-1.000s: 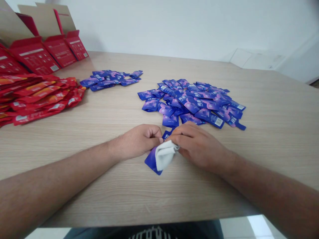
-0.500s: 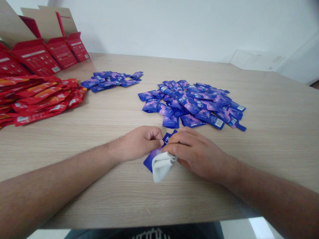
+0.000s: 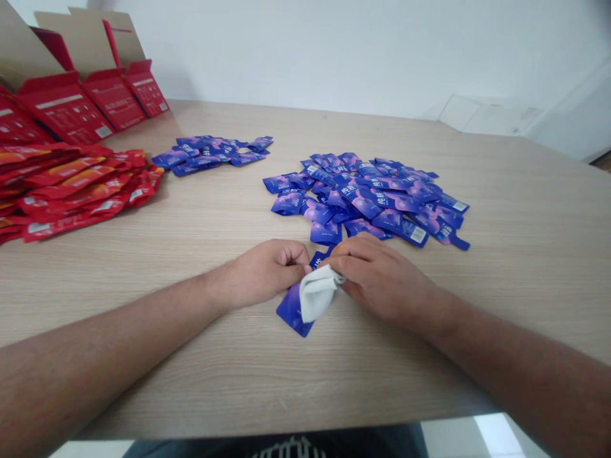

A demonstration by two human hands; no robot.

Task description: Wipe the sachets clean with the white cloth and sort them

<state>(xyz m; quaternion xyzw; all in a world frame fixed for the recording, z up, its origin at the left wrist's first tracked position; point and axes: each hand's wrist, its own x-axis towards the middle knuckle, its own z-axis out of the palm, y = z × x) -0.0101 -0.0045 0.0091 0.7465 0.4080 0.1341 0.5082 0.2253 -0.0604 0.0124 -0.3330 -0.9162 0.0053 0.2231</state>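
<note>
Near the front of the table lies a blue-purple pouch (image 3: 292,308), set at a slant. My left hand (image 3: 267,273) is closed, its thumb and fingertips gripping the pouch's left edge. A pale grey-white cloth (image 3: 319,294) is bunched in the fingers of my right hand (image 3: 384,280). The cloth drapes over the pouch's middle and hides part of it. Just beyond my hands spreads a large heap of similar blue-purple pouches (image 3: 363,197).
A smaller group of blue pouches (image 3: 210,154) lies farther back to the left. Red and orange packets (image 3: 86,184) are stacked at the left, with open red cartons (image 3: 67,108) behind them. The table (image 3: 214,381) ends at a front edge close to my lap; a white wall (image 3: 310,57) stands behind.
My right hand has moved slightly up and away along the pouch with the cloth, baring more of the pouch's lower end. My left hand keeps its hold in nearly the same place.
</note>
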